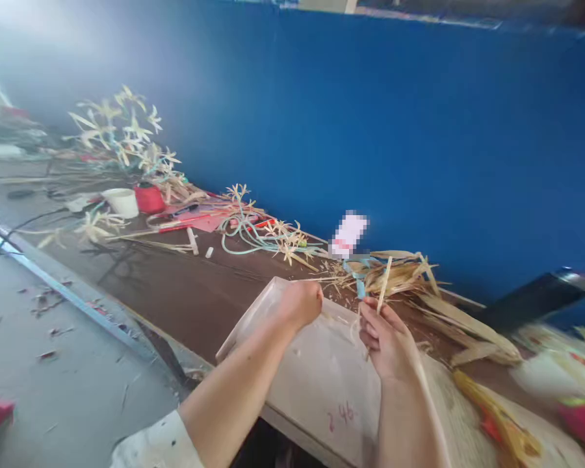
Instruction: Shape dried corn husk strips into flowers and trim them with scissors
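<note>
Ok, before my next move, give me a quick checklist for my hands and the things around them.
1. Thin, pale, straw-like strip secure in the right hand: ok, it is pinched and sticks up.
2. Left hand free: cannot tell; it is curled, its palm hidden.
3. White rectangular tray-like board with red handwriting free of scraps: not ok, a few small pale bits lie on it.
4. Long, tan, dried husks in view: ok, beyond and right of the right hand.
5. Yellow-and-red elongated object apart from the hands: ok, it lies at far right.
</note>
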Motion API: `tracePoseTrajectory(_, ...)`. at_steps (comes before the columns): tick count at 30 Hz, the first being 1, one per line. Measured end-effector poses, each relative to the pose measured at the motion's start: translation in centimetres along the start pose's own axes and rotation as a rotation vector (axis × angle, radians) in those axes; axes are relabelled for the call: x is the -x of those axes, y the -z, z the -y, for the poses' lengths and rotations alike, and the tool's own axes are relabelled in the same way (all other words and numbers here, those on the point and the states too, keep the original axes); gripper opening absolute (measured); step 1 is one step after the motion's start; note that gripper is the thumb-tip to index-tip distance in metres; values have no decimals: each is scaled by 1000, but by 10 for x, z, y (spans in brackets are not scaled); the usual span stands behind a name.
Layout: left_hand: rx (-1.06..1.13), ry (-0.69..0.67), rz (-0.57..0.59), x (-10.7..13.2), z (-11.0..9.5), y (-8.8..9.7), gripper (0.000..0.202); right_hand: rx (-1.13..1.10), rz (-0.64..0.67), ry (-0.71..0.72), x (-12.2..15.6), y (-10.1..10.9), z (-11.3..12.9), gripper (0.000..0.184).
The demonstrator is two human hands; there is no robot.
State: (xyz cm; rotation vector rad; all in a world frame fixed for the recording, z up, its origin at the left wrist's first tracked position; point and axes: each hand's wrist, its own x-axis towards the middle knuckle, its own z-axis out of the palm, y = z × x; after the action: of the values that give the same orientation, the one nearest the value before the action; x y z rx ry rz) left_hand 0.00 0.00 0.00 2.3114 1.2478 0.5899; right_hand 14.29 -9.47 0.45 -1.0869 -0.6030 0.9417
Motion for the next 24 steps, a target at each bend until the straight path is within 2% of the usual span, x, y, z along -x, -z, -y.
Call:
tracePoseTrajectory(5, 46, 41, -31, -1, -2, 0, 20, -5, -40, 19, 0, -2, 1, 29)
tracePoseTrajectory(8, 265, 9, -40, 0, -7, 3, 28, 4, -71, 39, -2, -4, 0, 32)
tracePoseTrajectory(10, 510, -37, 43, 1, -10, 4, 32, 18, -98, 62, -3, -7, -1, 34)
tracePoseTrajectory(12, 755, -53, 184, 1, -13, 1, 40, 41, -129, 86, -4, -10, -4, 35)
tracePoseTrajectory(14, 921, -49, 290, 0, -14, -3, 45, 74, -147, 108, -4, -13, -6, 36)
tracePoseTrajectory(18, 1030, -51, 358, 0, -15, -8, 32, 120, -145, 133, -4, -16, -9, 38)
tracePoseTrajectory(24, 1093, -15, 401, 1, -15, -3, 21, 103, -148, 138, -5, -14, -9, 35)
